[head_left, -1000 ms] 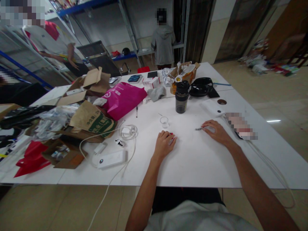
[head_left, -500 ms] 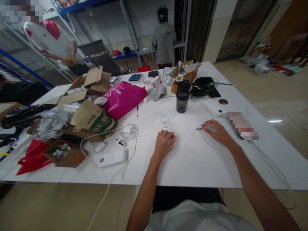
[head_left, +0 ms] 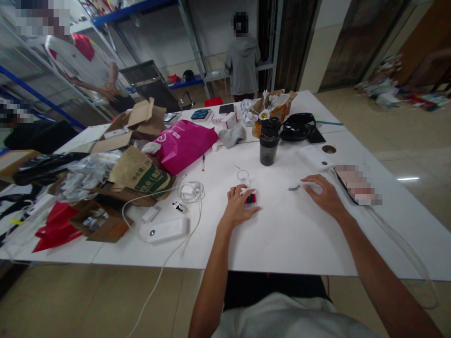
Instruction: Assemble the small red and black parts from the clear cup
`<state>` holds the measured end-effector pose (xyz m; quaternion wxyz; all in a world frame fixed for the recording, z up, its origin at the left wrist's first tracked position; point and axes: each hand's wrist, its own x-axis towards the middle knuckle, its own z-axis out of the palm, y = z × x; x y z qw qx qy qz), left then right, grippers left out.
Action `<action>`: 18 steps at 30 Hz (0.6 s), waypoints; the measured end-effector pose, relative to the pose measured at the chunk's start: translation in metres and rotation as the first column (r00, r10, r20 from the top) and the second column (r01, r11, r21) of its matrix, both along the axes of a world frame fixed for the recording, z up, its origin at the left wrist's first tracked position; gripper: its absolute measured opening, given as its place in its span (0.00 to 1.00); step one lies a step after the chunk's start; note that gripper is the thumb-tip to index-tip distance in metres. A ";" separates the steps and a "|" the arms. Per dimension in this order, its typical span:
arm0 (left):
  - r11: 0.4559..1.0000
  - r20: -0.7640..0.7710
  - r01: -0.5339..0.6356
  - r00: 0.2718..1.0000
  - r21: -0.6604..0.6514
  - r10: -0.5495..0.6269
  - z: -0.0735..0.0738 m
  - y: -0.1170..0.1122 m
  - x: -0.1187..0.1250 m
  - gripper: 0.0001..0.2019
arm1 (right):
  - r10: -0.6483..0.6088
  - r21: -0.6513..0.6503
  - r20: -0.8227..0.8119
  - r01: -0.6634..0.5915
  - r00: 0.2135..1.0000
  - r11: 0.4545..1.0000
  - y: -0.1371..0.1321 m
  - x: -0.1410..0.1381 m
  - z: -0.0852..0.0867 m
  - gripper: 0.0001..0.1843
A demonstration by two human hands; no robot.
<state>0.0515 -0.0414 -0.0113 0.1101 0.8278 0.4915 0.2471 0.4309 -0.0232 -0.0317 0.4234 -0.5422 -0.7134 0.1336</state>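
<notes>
- Left hand [head_left: 237,208]: fingers parted over red-and-black block [head_left: 251,199] on table [head_left: 282,244]; contact unclear.
- Right hand [head_left: 326,197]: fingers parted, empty, beside silver chain-like piece [head_left: 293,188].
- Piece: probably light, slippery; best pinched mid-length.

Dim, flat light; source out of frame. White smooth tabletop [head_left: 282,249] reads brightest, shadows soft. White glare streak on glossy beige tiled floor [head_left: 391,145], right. Wide-angle stretch toward edges. Small silver metal chain [head_left: 293,188] lacks fine detail.
</notes>
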 end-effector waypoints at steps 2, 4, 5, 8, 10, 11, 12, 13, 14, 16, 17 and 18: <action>1.000 -0.011 0.004 1.000 -0.017 -0.005 0.000 0.004 0.000 0.32 | -0.011 0.026 -0.004 0.012 1.000 1.000 -0.001 -0.001 0.001 0.14; 0.999 -0.015 0.007 1.000 -0.032 -0.008 0.000 0.006 0.000 0.27 | -0.020 0.034 -0.002 0.020 1.000 0.999 -0.002 -0.001 0.000 0.14; 0.999 -0.016 0.007 1.000 -0.036 -0.007 0.000 0.006 0.000 0.25 | -0.024 0.034 -0.001 0.024 1.000 0.999 -0.002 -0.001 0.000 0.14; 1.000 -0.016 0.001 1.000 -0.024 -0.001 0.001 0.005 0.001 0.23 | -0.024 0.031 0.004 0.024 1.000 0.999 -0.002 0.000 -0.002 0.14; 1.000 -0.014 -0.001 1.000 -0.013 0.001 0.002 0.004 0.001 0.23 | -0.017 0.032 0.004 0.016 1.000 0.999 -0.002 0.000 -0.003 0.13; 1.000 -0.011 -0.001 1.000 -0.012 0.001 0.002 0.004 0.000 0.22 | -0.012 0.032 0.003 0.012 1.000 0.999 -0.002 0.000 -0.003 0.13; 1.000 -0.009 -0.002 1.000 -0.014 0.002 0.002 0.003 0.000 0.22 | -0.009 0.032 0.002 0.009 1.000 0.999 -0.002 0.000 -0.003 0.13; 1.000 -0.005 -0.004 1.000 -0.016 0.004 0.002 0.003 0.000 0.22 | -0.008 0.030 0.000 0.008 1.000 1.000 -0.002 0.000 -0.003 0.13; 1.000 -0.002 -0.007 1.000 -0.019 0.007 0.002 0.003 0.000 0.22 | -0.010 0.026 -0.002 0.010 1.000 1.000 -0.003 -0.001 -0.002 0.13; 1.000 0.002 -0.009 1.000 -0.025 0.009 0.002 0.003 -0.001 0.23 | -0.012 0.011 -0.003 0.012 1.000 1.000 -0.003 -0.002 -0.001 0.13; 1.000 0.003 -0.008 1.000 -0.026 0.008 0.002 0.003 -0.001 0.23 | -0.014 0.007 -0.003 0.014 1.000 1.000 -0.004 -0.002 0.000 0.13; 1.000 0.004 -0.007 1.000 -0.027 0.007 0.002 0.003 -0.002 0.23 | -0.014 0.007 -0.002 0.014 1.000 1.000 -0.004 -0.002 0.000 0.13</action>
